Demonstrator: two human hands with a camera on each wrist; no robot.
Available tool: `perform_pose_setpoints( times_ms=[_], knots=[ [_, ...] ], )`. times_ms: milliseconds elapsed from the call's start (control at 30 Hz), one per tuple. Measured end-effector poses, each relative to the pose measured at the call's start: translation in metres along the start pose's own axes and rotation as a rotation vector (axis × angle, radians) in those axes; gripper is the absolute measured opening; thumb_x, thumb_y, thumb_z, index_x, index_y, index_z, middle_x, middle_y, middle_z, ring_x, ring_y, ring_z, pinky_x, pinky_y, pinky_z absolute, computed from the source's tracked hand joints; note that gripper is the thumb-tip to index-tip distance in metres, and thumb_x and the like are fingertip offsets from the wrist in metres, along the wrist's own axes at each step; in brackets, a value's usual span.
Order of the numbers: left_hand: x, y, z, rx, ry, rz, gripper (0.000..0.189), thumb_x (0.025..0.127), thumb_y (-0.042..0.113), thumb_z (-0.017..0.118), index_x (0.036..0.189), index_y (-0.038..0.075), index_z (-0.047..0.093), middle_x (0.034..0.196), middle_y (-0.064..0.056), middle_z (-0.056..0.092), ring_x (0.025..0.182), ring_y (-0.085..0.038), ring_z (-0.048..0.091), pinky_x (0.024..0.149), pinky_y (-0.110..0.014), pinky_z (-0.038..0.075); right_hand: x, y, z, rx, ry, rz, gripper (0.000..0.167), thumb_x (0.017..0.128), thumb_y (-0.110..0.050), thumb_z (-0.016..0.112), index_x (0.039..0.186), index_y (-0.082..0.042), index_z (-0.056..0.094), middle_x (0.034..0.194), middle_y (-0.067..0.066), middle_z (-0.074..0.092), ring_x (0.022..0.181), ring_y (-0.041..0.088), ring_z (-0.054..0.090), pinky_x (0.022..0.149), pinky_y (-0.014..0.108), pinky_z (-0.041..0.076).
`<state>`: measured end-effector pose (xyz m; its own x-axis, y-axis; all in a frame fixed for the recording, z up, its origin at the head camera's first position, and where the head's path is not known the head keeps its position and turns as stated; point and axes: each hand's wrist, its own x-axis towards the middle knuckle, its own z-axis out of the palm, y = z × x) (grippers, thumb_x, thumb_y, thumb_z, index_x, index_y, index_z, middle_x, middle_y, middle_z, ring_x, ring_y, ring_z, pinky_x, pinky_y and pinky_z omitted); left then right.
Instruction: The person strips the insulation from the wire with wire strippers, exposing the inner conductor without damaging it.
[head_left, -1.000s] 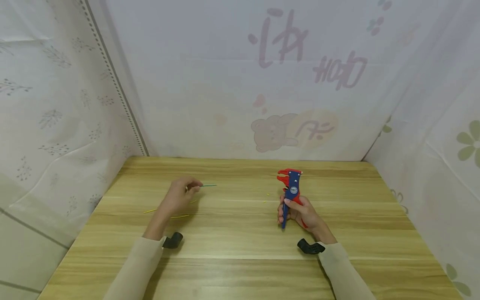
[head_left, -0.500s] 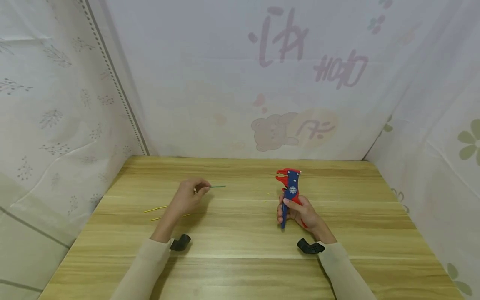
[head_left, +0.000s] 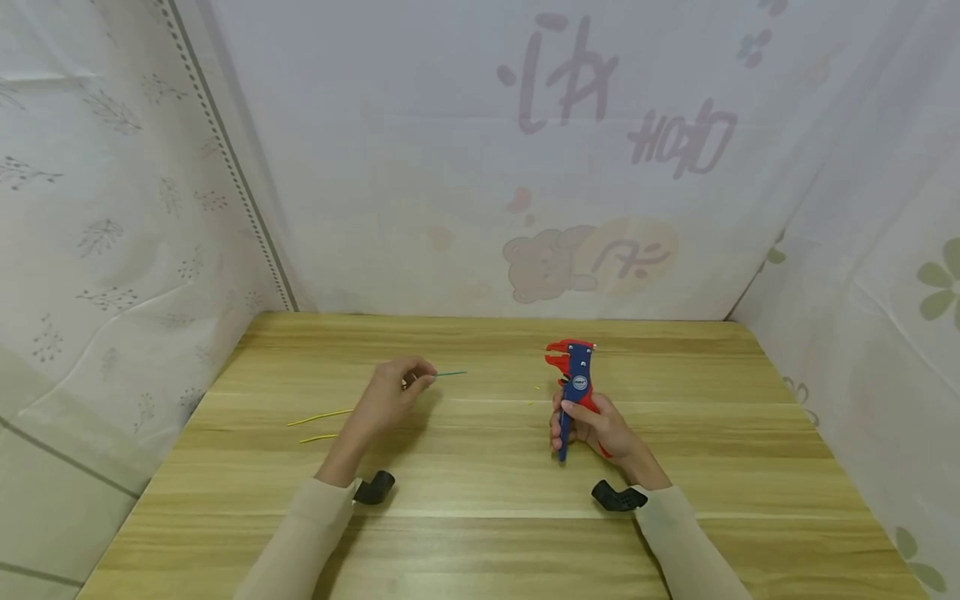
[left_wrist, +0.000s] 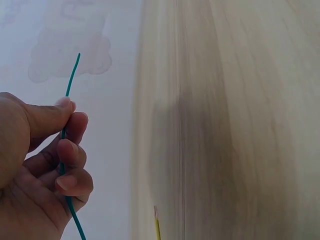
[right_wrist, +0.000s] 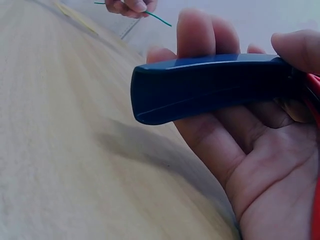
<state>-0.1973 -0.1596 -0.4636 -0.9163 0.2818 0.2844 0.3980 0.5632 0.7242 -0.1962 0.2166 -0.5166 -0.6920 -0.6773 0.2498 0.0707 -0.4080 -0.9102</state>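
Note:
My left hand [head_left: 393, 393] pinches a thin green wire [left_wrist: 73, 75] between thumb and fingers. One end of it points right in the head view, and the rest runs back under the curled fingers in the left wrist view. My right hand [head_left: 600, 425] grips a red and blue wire stripper [head_left: 579, 375] by its handles, its red jaws apart and facing left with nothing between them. The blue handle [right_wrist: 210, 87] crosses the fingers in the right wrist view. A gap of table lies between the wire's tip and the stripper.
Two yellow wires [head_left: 318, 417] lie on the wooden table [head_left: 480, 483] beside and partly behind my left forearm; one shows a bare copper end [left_wrist: 155, 212]. Tiny yellow scraps [head_left: 537, 387] lie left of the stripper. Patterned cloth [head_left: 420, 167] hangs at the back and sides.
My left hand has moved right with the green wire, toward the stripper, uncovering more of the yellow wires' left ends. The stripper has shifted slightly left in my right hand's grip.

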Motion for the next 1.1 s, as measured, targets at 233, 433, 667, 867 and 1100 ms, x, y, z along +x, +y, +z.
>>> perform_pose_setpoints(
  times_ms=[233,433,667,867,1100],
  knots=[
    [0.001,0.005,0.003,-0.025,0.003,-0.007,0.008,0.102,0.008,0.067,0.106,0.002,0.071,0.094,-0.015,0.072,0.074,-0.016,0.059,0.061,-0.026,0.045,0.003,0.002,0.006,0.007,-0.003,0.026,0.021,0.113,-0.005,0.033,0.119,0.01,0.047,0.093,0.012,0.071,0.08,0.023,0.074,0.076,0.039,0.062],
    [0.004,0.007,0.008,-0.037,-0.005,-0.011,0.007,0.102,0.009,0.067,0.106,0.004,0.072,0.093,-0.014,0.071,0.073,-0.015,0.057,0.061,-0.026,0.045,0.004,0.004,0.008,-0.002,-0.013,0.031,0.021,0.113,-0.007,0.033,0.12,0.009,0.045,0.093,0.011,0.071,0.081,0.024,0.074,0.078,0.041,0.062],
    [0.011,0.012,0.016,-0.059,-0.008,-0.008,0.007,0.102,0.009,0.067,0.105,0.005,0.072,0.094,-0.016,0.071,0.073,-0.017,0.057,0.062,-0.026,0.046,0.003,0.003,0.007,-0.014,-0.004,0.04,0.021,0.113,-0.007,0.033,0.119,0.01,0.044,0.092,0.01,0.071,0.08,0.023,0.075,0.078,0.041,0.063],
    [0.013,0.015,0.02,-0.068,-0.019,-0.011,0.008,0.102,0.009,0.067,0.104,0.004,0.072,0.094,-0.016,0.071,0.073,-0.017,0.057,0.061,-0.025,0.046,0.003,0.005,0.01,-0.021,0.012,0.057,0.02,0.113,-0.007,0.034,0.119,0.007,0.046,0.091,0.01,0.07,0.08,0.024,0.074,0.077,0.041,0.063],
    [0.017,0.022,0.026,-0.08,-0.012,0.021,0.007,0.101,0.008,0.069,0.103,0.002,0.072,0.092,-0.017,0.071,0.071,-0.016,0.057,0.061,-0.024,0.045,0.004,0.006,0.013,-0.016,0.008,0.066,0.023,0.113,-0.008,0.034,0.12,0.013,0.04,0.092,0.01,0.07,0.081,0.023,0.074,0.079,0.041,0.062]
  ],
)
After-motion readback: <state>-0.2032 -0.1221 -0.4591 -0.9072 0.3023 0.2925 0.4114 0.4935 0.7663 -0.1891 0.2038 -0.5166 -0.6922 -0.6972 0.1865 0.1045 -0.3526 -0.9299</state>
